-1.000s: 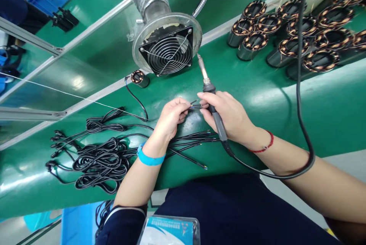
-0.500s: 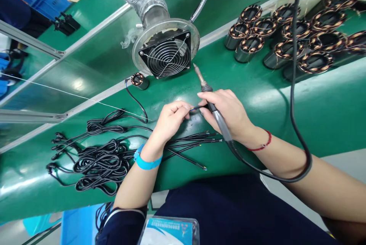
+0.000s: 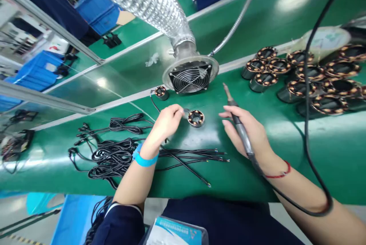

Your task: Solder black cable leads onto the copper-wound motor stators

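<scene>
My right hand point(image 3: 247, 130) grips a soldering iron point(image 3: 241, 132) by its handle, the metal tip pointing up and away over the bench. My left hand point(image 3: 168, 121) is closed in a pinch at a thin dark lead beside a motor stator point(image 3: 196, 118). The stator stands on the green bench just right of those fingertips, its ring of copper windings facing up. What exactly sits between the left fingers is mostly hidden. The iron's tip is apart from the stator. Stripped ends of black power cables point(image 3: 194, 156) lie below the left hand.
Behind the stator stands a fume extractor fan point(image 3: 191, 79) on a silver duct point(image 3: 160, 4). A second stator point(image 3: 161, 92) with a lead is left of it. Several stators point(image 3: 264, 81) stand at right. Coiled cables point(image 3: 114, 161) lie at left. The iron's cord point(image 3: 307, 84) loops at right.
My hands have moved apart; the right one, with the soldering iron, is away from the cable end it was touching. A stator now shows beside my left fingertips. The camera view has shifted.
</scene>
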A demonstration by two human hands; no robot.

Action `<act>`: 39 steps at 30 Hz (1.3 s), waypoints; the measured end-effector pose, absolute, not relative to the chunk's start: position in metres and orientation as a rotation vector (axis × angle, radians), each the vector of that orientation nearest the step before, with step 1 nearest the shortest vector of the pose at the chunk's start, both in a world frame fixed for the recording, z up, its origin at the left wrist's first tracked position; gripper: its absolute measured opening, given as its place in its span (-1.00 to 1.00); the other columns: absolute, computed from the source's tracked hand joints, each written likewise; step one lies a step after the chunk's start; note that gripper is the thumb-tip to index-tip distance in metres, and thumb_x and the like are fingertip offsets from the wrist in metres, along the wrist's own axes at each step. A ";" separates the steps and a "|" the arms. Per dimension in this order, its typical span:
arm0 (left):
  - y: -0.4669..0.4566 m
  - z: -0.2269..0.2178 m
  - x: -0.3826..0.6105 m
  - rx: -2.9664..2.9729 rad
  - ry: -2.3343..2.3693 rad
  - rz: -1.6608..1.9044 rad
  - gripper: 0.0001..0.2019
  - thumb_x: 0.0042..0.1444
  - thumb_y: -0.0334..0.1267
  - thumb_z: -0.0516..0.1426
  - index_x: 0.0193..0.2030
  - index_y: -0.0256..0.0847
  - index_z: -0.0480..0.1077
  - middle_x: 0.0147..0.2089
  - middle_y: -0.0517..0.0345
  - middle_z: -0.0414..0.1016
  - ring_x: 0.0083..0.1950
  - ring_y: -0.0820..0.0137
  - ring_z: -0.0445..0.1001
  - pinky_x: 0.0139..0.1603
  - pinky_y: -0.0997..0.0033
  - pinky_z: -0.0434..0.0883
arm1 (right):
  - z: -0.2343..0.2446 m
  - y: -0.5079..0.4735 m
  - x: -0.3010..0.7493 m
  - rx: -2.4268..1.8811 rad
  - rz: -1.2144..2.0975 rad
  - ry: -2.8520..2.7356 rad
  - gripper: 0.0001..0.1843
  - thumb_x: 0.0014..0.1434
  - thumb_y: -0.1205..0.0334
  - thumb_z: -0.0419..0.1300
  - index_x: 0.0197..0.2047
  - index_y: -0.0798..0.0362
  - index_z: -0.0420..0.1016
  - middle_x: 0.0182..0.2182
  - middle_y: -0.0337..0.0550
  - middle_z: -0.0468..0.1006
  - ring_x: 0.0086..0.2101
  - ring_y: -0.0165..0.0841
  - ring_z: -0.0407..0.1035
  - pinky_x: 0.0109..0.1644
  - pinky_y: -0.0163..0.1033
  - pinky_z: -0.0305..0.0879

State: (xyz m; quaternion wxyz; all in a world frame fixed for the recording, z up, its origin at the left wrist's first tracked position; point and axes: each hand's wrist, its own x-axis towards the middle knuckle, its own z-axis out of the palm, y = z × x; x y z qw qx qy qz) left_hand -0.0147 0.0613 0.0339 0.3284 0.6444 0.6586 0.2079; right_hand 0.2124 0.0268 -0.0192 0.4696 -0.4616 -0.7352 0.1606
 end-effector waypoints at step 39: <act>0.146 0.066 -0.229 1.725 2.395 -0.524 -0.42 0.33 -0.02 -0.16 0.00 -0.49 0.48 0.07 -0.43 0.51 0.20 -0.10 0.42 0.24 -0.07 0.25 | -0.040 0.042 0.231 -1.151 0.364 -2.085 -0.65 0.28 0.09 0.08 0.12 -0.13 0.33 -0.27 -0.21 0.65 -0.34 -0.27 0.58 -0.24 -0.27 0.56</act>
